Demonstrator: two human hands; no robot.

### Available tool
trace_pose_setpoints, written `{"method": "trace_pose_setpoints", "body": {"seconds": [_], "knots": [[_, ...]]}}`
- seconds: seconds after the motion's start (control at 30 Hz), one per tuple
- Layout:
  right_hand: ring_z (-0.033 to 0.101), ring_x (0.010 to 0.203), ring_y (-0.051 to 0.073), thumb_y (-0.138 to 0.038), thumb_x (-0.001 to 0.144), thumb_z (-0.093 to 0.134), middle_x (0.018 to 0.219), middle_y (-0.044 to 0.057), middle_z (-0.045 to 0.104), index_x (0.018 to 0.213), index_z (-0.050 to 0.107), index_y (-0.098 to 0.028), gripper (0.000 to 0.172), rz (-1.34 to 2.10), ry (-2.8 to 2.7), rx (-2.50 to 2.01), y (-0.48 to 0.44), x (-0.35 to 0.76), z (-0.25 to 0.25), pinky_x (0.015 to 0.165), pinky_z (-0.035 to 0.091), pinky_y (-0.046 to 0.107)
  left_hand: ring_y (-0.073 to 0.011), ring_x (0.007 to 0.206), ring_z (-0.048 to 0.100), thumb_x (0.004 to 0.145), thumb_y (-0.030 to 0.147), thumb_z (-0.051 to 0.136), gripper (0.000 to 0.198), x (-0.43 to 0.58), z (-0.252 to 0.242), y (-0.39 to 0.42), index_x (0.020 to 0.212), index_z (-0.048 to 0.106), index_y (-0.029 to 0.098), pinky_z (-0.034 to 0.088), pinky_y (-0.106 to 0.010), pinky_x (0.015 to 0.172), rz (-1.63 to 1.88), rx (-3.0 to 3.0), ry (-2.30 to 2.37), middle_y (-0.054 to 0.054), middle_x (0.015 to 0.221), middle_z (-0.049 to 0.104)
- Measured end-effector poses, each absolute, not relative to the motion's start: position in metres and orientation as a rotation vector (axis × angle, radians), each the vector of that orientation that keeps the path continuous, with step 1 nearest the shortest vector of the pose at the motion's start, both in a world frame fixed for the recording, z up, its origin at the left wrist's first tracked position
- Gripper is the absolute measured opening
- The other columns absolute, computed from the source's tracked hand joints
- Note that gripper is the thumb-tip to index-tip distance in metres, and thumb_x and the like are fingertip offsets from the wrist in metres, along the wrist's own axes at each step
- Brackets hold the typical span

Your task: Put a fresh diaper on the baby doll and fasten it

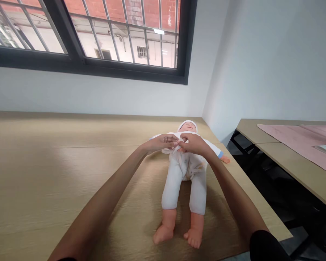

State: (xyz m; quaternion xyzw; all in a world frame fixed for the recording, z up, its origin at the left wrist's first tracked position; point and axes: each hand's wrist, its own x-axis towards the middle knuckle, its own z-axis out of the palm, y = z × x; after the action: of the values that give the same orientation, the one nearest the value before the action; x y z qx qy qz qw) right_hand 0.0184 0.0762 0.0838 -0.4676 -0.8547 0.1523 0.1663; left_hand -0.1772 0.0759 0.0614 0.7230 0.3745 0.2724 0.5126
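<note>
Head view, the only one. Baby doll [186,170] lay on its back on the wooden table [57,163], toward the table's right-hand end and near the corner of the room. Both forearms reached out to its chest. Left hand [163,142] and right hand [193,143] met knuckle to knuckle over the front of the white top [210,146]. The fingers of both were curled in tight and appeared to pinch the cloth where the two front edges come together. What sat between the fingertips, a snap or a tie, was too small to tell. As to progress, judged from how things lay: white cap [187,123] was on the head, white trousers [174,181] covered both legs to the ankle, and the arms were in their sleeves. The chest closure was the part under the hands and looked not yet finished. Both feet were bare. Orientation: the doll's long axis ran almost straight away from the wearer, head at the far end toward the wall under the window [97,32], feet at the near end, toes up, legs slightly parted. The face pointed at the ceiling. Off to the right, across a gap, a second table [288,163] carried a pink cloth [296,139].
</note>
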Motion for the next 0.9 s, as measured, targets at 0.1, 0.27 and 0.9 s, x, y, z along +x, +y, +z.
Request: {"method": "trace_pose_setpoints", "body": {"seconds": [0.1, 0.27, 0.9], "knots": [[0.050, 0.063, 0.012, -0.030, 0.083, 0.048, 0.065, -0.001, 0.056, 0.065, 0.041, -0.019, 0.022, 0.549, -2.413, -1.341, 0.079, 0.022, 0.085, 0.058, 0.030, 0.023, -0.0150, 0.084, 0.056, 0.077, 0.045, 0.067, 0.031, -0.178, 0.057, 0.079, 0.092, 0.065, 0.018, 0.042, -0.026, 0.075, 0.597, 1.814, 0.949, -0.002, 0.090, 0.063], [0.044, 0.055, 0.010, -0.027, 0.076, 0.054, 0.055, -0.002, 0.050, 0.055, 0.040, -0.018, 0.026, 0.570, -2.453, -1.404, 0.081, 0.028, 0.088, 0.052, 0.026, 0.024, -0.0130, 0.071, 0.050, 0.076, 0.053, 0.064, 0.038, -0.172, 0.055, 0.079, 0.088, 0.065, 0.017, 0.037, -0.024, 0.062, 0.582, 1.844, 1.058, -0.001, 0.080, 0.060], [0.031, 0.050, 0.008, -0.029, 0.074, 0.060, 0.049, -0.005, 0.037, 0.048, 0.040, -0.017, 0.035, 0.696, -2.593, -1.485, 0.093, 0.046, 0.095, 0.049, 0.020, 0.025, -0.0115, 0.065, 0.045, 0.070, 0.056, 0.070, 0.042, -0.164, 0.055, 0.076, 0.083, 0.060, 0.018, 0.033, -0.022, 0.055, 0.618, 1.862, 1.156, 0.001, 0.074, 0.052]]}}
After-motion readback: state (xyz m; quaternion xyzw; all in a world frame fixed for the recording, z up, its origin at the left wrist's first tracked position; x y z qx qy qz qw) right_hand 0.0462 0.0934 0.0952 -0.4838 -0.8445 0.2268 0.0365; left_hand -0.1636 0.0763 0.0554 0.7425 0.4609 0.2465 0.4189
